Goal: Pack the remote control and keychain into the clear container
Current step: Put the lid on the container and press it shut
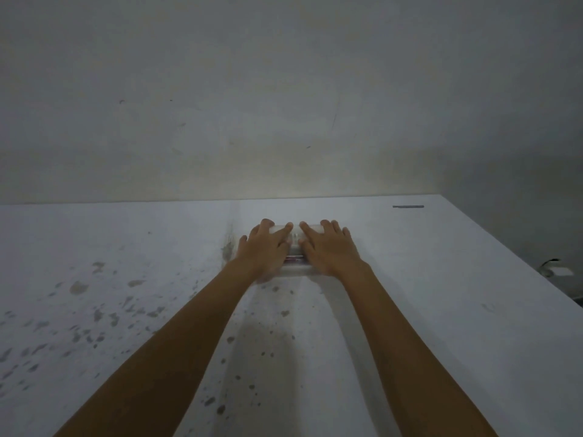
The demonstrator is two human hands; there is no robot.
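Observation:
The clear container (295, 247) sits near the far edge of the white table (410, 310), mostly covered by both hands. My left hand (266, 250) lies flat on its left half, fingers spread over the top. My right hand (328, 249) lies flat on its right half the same way. Through the gap between the hands I see blurred dark and reddish shapes inside the container; I cannot tell them apart as remote control or keychain.
The table is stained with grey spots on its left and middle. A bare wall stands right behind it. A small dark strip (408, 206) lies at the far right. The table's right edge drops off near a white object (558, 270) beyond.

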